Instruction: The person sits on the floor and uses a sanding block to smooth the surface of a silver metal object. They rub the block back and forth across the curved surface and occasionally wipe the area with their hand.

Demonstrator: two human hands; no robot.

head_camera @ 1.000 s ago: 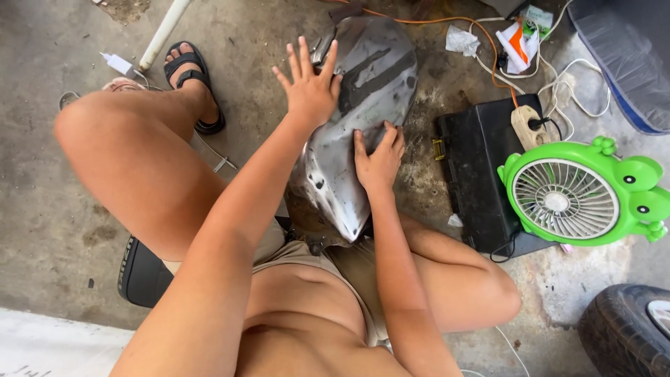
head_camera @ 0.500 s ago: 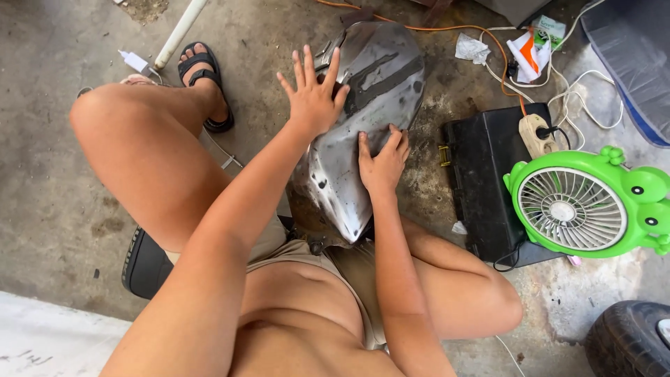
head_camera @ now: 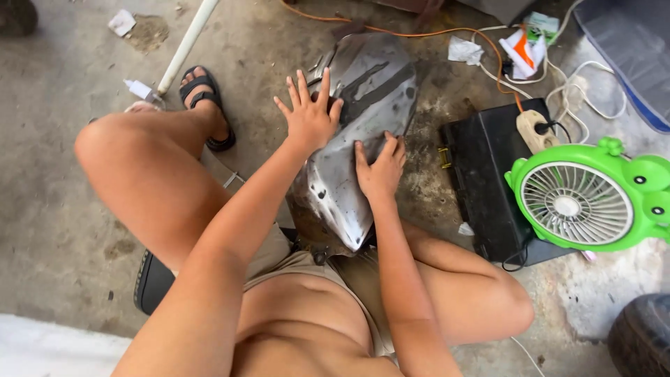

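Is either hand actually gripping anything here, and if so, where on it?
Neither grips. Both hands rest on the grey metal panel: left hand spread flat on its upper left edge, right hand pressing on its middle.

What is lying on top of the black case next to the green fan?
On the black case lies a beige power strip with a dark plug in it. The green fan covers the case's right side, so anything there is hidden.

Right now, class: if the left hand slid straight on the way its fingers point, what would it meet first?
The left hand would likely cross the grey metal panel, then reach the orange cable; depth is unclear.
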